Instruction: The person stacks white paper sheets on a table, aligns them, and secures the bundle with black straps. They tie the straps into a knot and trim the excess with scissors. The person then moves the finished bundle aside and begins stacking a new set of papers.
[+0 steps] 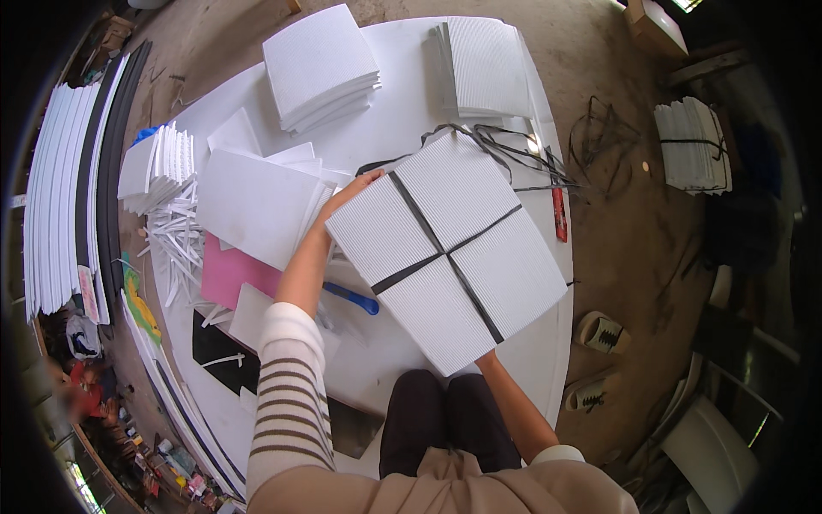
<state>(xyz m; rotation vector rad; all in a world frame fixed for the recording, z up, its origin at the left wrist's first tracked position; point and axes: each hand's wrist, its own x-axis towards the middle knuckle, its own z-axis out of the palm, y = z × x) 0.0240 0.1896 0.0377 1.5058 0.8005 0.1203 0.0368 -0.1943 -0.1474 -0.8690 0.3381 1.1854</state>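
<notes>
A bundle of white ribbed sheets (pixel 488 278), bound crosswise with black strap, is tilted above the white table (pixel 402 51) in front of me. My left hand (pixel 355 187) grips its far left edge, fingers partly behind it. At the near edge, my right hand (pixel 486 358) holds the bundle from below; its fingers are hidden. Black strapping (pixel 501 141) lies loosely tangled past the bundle's far edge. Beside my left forearm is a blue-handled tool (pixel 351 298). A red cutter (pixel 560 214) rests near the table's right edge.
Stacks of white sheets stand at the far left (pixel 321 64) and far right (pixel 488 68) of the table. Cut white strips (pixel 175 240) and a pink sheet (pixel 231 272) lie leftward. Another strapped bundle (pixel 692 146) and shoes (pixel 602 332) are on the right.
</notes>
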